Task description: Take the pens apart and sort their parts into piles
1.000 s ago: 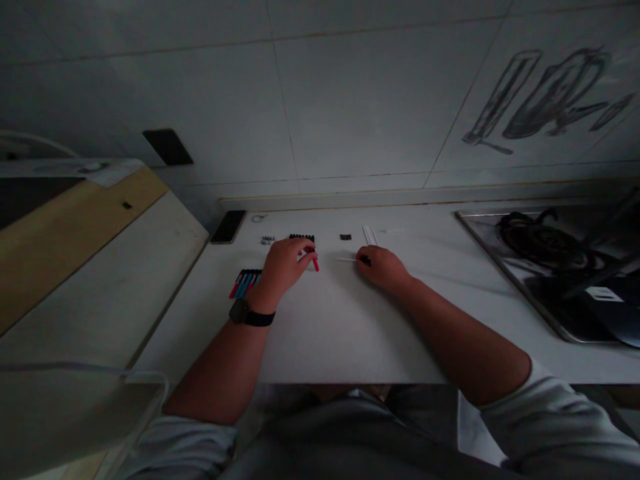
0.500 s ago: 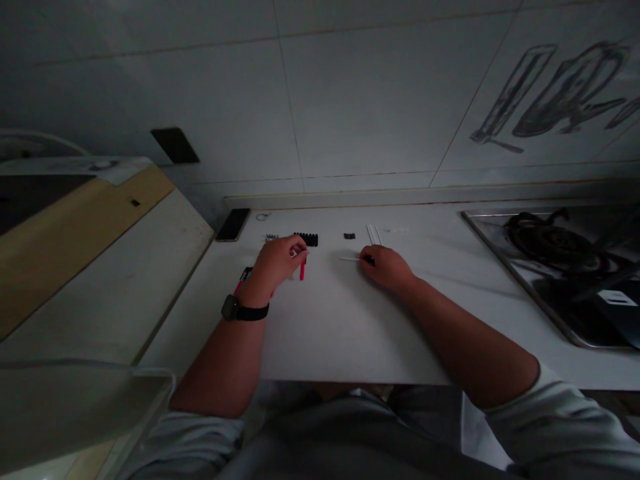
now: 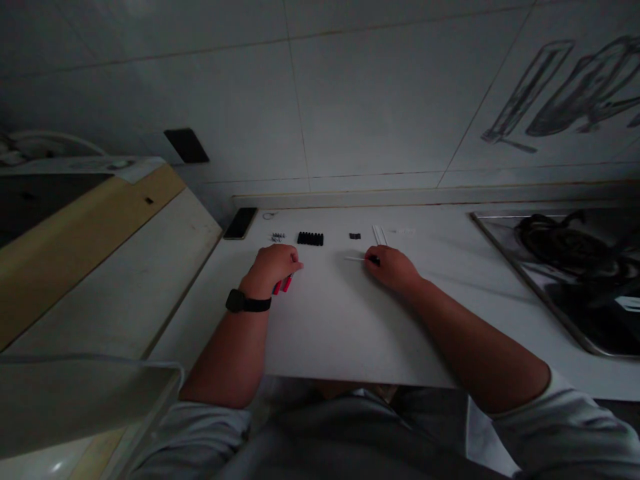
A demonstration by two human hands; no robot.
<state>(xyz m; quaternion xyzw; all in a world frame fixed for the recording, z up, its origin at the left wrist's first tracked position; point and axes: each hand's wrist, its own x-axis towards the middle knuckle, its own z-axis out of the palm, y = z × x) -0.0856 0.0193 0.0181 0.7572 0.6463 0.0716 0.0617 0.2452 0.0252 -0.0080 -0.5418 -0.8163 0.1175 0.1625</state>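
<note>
My left hand is over the left part of the counter, fingers curled and thumb pointing right. Two red handle-like ends show beneath its palm; the rest of them is hidden, and I cannot tell whether the fingers grip them. My right hand rests on the counter, closed on a thin white stick that points left, with something dark at the fingertips. Beyond the hands lie a ridged black strip, several small metal screws, a small black piece and thin white sticks.
A phone and a small ring-like loop lie at the back left. A gas stove is on the right. A slanted pale panel borders the counter on the left, and a tiled wall stands behind.
My left hand has drawn back slightly towards me, uncovering the black strip and screws. The red piece near its fingertips now shows lower, beside another red end. My right hand keeps its hold.
</note>
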